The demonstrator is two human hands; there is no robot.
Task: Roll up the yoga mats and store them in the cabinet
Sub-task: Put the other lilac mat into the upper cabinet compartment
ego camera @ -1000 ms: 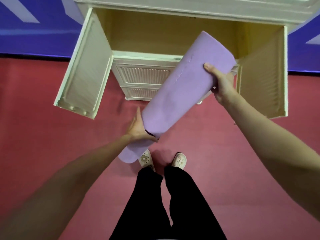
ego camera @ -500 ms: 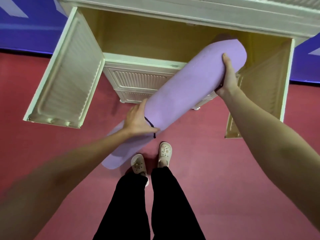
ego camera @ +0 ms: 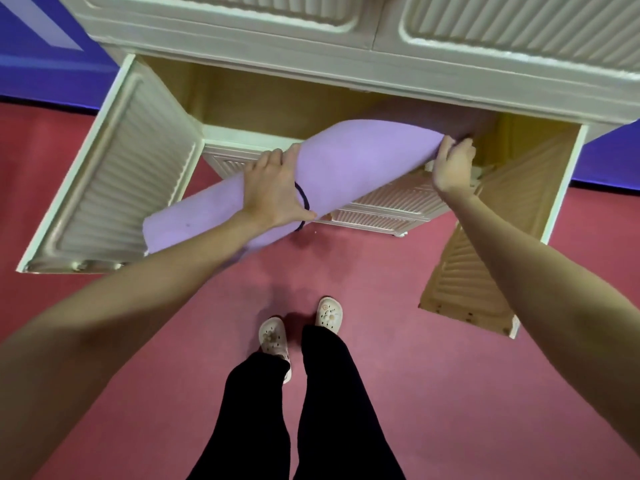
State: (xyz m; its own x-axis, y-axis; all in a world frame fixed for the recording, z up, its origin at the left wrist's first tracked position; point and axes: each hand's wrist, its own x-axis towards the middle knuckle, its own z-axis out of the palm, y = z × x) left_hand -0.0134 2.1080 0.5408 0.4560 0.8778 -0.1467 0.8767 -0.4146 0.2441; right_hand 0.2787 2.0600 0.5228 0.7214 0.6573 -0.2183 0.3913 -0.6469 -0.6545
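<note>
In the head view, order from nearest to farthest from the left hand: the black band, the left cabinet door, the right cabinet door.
From the left hand:
1. Black band, touching its right edge.
2. Left cabinet door, off to its left.
3. Right cabinet door, far right.

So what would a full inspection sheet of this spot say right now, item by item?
Surface: red floor, bare where visible.
Job's things: purple rolled yoga mat held at a slant, its far end inside the open compartment of the cream cabinet; a dark band circles the roll. Left door and right door stand open.
Clutter: nothing seen.
Hands: left hand grips the mat mid-roll; right hand holds the mat near its far end at the cabinet opening.
Cables: nothing seen.
Surroundings: blue wall behind the cabinet; closed ribbed drawer fronts below the compartment; the person's black trousers and pale clogs.
</note>
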